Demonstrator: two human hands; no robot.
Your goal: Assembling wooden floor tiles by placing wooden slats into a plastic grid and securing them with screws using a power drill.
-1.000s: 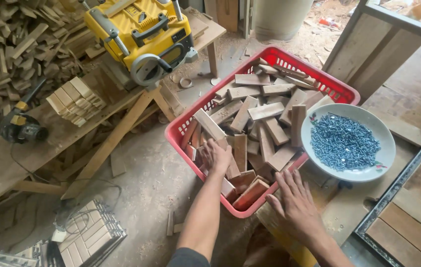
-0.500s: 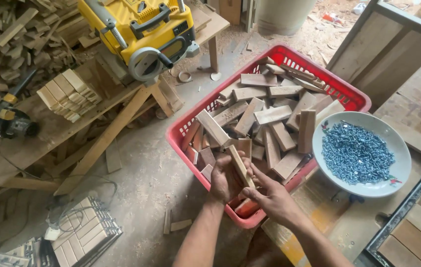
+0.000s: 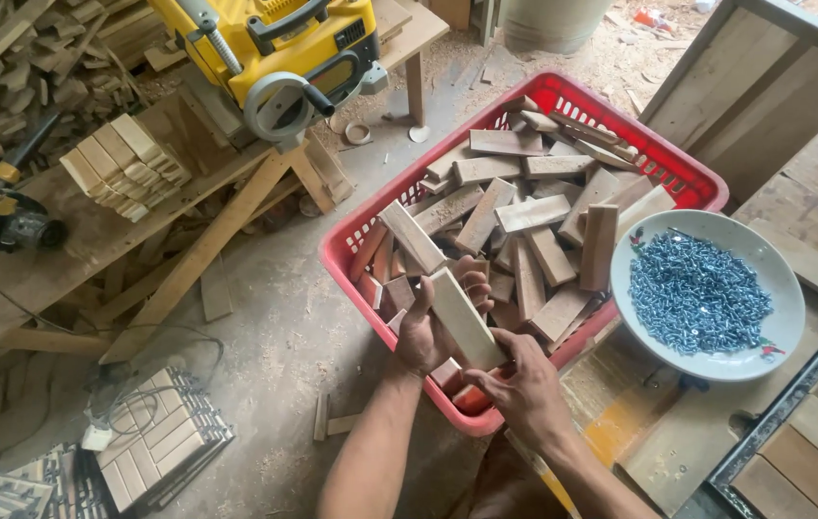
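A pale rectangular wood block (image 3: pixel 465 317) is held by both hands over the near corner of a red plastic basket (image 3: pixel 351 235) full of short wooden offcuts. My left hand (image 3: pixel 433 322) grips the block from the left side, thumb and fingers wrapped around it. My right hand (image 3: pixel 522 384) holds its lower end from beneath. Right of the basket stands a white plate (image 3: pixel 784 279) heaped with grey-blue screws (image 3: pixel 697 293).
A yellow planer (image 3: pixel 274 48) sits on a wooden bench at the top. Stacked cut blocks (image 3: pixel 125 163) and a power tool (image 3: pixel 5 216) lie on the left bench. Assembled slatted tiles (image 3: pixel 154 437) rest on the dusty floor. Wooden frames (image 3: pixel 793 106) are at right.
Both hands were reaching into the basket; they have since picked up one pale block and lifted it toward me, with the view shifting closer.
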